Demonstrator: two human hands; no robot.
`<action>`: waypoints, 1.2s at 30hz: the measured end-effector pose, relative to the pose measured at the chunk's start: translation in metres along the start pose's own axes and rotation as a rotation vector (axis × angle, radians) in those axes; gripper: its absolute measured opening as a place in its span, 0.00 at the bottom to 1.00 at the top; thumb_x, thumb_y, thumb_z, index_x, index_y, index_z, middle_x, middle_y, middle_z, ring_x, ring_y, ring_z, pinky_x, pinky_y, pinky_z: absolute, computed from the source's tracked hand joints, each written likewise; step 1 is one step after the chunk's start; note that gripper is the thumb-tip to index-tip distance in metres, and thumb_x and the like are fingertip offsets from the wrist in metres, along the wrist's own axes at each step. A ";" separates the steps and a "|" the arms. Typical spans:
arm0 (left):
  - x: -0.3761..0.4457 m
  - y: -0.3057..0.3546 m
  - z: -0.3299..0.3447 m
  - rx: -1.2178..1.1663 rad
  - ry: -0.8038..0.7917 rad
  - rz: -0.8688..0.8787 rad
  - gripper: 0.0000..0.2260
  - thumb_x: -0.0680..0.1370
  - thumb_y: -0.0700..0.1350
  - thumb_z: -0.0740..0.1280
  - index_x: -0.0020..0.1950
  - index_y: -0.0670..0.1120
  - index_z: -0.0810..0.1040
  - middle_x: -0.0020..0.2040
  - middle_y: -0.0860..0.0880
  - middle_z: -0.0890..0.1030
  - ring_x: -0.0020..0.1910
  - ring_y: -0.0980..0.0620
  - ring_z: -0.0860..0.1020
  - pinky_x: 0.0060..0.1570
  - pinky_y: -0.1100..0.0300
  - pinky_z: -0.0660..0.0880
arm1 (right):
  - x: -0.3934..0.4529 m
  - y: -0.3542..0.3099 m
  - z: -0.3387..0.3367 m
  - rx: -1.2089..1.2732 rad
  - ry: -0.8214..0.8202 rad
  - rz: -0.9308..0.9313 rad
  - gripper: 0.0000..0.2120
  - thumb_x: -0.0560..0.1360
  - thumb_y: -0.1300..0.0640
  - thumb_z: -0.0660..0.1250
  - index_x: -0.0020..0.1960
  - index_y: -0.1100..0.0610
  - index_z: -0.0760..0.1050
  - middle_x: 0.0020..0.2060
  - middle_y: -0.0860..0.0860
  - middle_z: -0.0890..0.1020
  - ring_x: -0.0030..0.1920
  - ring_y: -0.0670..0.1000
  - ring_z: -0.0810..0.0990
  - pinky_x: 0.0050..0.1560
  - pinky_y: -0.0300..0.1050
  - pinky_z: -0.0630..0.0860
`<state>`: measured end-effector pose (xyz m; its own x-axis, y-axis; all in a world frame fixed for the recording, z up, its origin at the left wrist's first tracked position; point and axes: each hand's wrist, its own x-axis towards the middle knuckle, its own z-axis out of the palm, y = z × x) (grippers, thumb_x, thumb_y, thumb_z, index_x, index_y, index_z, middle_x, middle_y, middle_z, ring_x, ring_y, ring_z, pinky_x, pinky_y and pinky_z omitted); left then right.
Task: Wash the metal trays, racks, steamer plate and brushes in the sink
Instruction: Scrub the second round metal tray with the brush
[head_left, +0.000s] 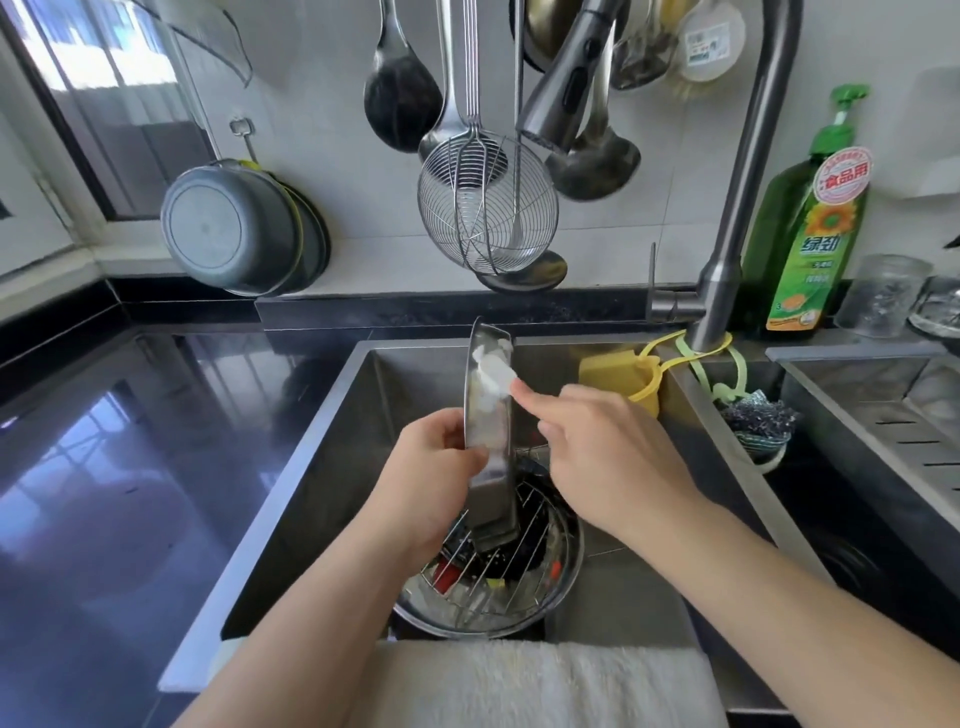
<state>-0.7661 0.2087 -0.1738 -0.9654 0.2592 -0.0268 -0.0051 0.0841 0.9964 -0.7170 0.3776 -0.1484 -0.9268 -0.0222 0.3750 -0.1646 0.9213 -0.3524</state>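
Observation:
I hold a metal tray (493, 488) on edge above the sink (332, 457). My left hand (431, 467) grips its left side, thumb curled over the rim. My right hand (608, 441) pinches a white sponge or cloth (493, 371) and holds it against the tray's upper inner face. Below the tray, a round metal basin (561, 587) in the sink holds a wire rack (498, 571) and dark items with red parts, partly hidden by the tray.
The faucet head (566, 93) hangs above the sink. Ladles and a wire skimmer (488, 208) hang on the wall. A green detergent bottle (815, 228) stands at the right. A yellow holder (623, 374) and a scourer (753, 421) sit by the sink's right rim. A white towel (545, 680) drapes over the front edge.

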 end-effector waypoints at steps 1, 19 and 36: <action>-0.001 0.000 0.000 0.015 0.018 0.002 0.15 0.79 0.28 0.64 0.51 0.45 0.85 0.50 0.40 0.86 0.55 0.34 0.83 0.62 0.31 0.76 | -0.006 -0.004 0.003 -0.003 -0.042 -0.033 0.27 0.82 0.59 0.60 0.77 0.39 0.65 0.40 0.45 0.73 0.37 0.49 0.74 0.32 0.47 0.73; -0.006 0.019 -0.003 -0.592 0.095 -0.171 0.04 0.83 0.33 0.61 0.54 0.36 0.76 0.40 0.42 0.84 0.39 0.46 0.85 0.39 0.52 0.83 | -0.020 0.000 0.008 0.049 -0.122 0.069 0.24 0.83 0.55 0.57 0.75 0.34 0.66 0.42 0.45 0.75 0.43 0.52 0.76 0.38 0.50 0.74; 0.012 -0.005 0.012 -1.101 0.285 -0.290 0.17 0.89 0.44 0.53 0.67 0.33 0.72 0.64 0.33 0.79 0.63 0.35 0.80 0.63 0.42 0.77 | -0.012 -0.017 0.014 -0.162 -0.111 0.141 0.27 0.82 0.55 0.58 0.78 0.37 0.61 0.57 0.46 0.79 0.51 0.55 0.78 0.42 0.47 0.69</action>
<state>-0.7744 0.2233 -0.1799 -0.9138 0.1303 -0.3847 -0.3222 -0.8093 0.4912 -0.7078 0.3570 -0.1586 -0.9697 0.0771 0.2320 0.0174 0.9683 -0.2492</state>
